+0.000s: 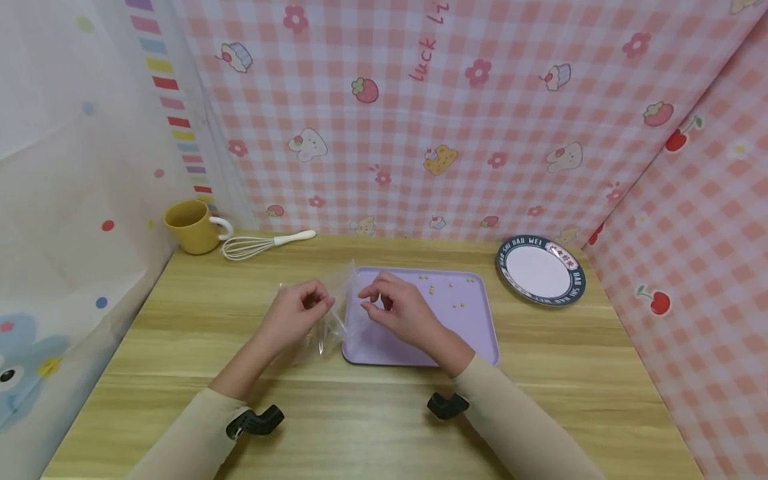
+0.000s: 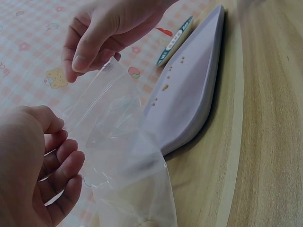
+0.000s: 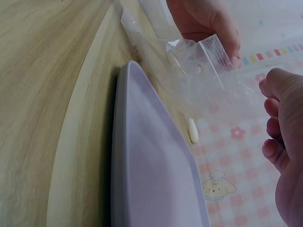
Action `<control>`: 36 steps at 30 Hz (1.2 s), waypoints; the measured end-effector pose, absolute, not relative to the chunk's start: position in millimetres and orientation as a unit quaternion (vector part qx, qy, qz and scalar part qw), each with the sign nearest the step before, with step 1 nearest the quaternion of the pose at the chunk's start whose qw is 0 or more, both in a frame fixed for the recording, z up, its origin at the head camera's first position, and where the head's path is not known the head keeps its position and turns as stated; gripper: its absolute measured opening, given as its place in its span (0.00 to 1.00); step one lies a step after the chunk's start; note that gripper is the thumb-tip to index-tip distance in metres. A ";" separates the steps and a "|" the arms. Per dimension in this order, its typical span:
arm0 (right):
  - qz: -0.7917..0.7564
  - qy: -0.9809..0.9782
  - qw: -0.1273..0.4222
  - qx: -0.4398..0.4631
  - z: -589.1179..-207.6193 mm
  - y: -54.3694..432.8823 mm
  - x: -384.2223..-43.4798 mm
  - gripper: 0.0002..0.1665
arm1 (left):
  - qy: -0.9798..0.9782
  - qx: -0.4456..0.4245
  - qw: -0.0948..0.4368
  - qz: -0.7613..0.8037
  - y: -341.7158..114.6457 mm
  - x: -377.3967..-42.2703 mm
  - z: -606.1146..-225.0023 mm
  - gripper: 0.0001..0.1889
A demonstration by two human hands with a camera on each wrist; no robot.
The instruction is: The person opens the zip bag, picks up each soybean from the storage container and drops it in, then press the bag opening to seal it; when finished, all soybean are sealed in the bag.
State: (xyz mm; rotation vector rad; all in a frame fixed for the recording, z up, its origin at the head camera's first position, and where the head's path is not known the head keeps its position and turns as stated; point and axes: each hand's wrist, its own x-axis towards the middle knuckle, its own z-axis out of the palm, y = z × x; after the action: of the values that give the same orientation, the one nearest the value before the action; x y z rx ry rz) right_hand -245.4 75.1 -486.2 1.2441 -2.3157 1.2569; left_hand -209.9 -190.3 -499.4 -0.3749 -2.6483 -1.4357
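Note:
My left hand (image 1: 293, 312) pinches the top edge of a clear zip-lock bag (image 2: 116, 127) between thumb and forefinger. The bag hangs at the left end of a lilac tray (image 1: 387, 348), partly overlapping it in the head view. A few small pale-yellow pieces (image 2: 146, 222) show low in the bag. Over the tray's left half, my right hand (image 1: 403, 308) has loosely bent fingers, with a gap between thumb and forefinger, close beside the bag's upper corner. Several small yellow beans (image 1: 432, 291) lie scattered on the tray's far side.
At the back left stand a yellow mug (image 1: 193, 230) with a white handle and a whisk (image 1: 255, 247) lying beside it. A round plate (image 1: 537, 272) with a dark patterned rim is at the back right. Patterned cloths (image 1: 396, 200) border the wooden table (image 1: 372, 413).

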 end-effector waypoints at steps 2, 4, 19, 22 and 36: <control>0.431 -0.793 0.115 0.416 -487.0 79.3 -244.8 0.08 | -0.871 -0.126 0.055 -0.471 -189.9 -210.4 -500.1 0.08; 0.430 -0.796 0.114 0.409 -488.0 85.1 -244.7 0.08 | -0.871 -0.128 0.057 -0.470 -189.5 -211.0 -500.7 0.08; 0.370 -0.878 0.061 0.298 -516.8 219.0 -263.8 0.09 | -0.858 -0.114 0.037 -0.499 -189.7 -211.8 -500.9 0.07; 0.347 -0.898 0.047 0.268 -520.8 234.8 -266.3 0.10 | -0.857 -0.113 0.037 -0.502 -189.0 -211.6 -501.6 0.07; 0.273 -0.918 0.078 0.277 -540.4 253.7 -280.5 0.09 | -0.854 -0.116 0.042 -0.505 -188.9 -212.3 -503.7 0.08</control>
State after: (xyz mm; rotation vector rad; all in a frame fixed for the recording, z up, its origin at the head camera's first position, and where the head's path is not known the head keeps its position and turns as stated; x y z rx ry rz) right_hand -280.5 253.7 -540.4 0.8294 -2.7481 0.8183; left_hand -212.3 -188.9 -503.7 -0.3536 -2.6144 -1.5466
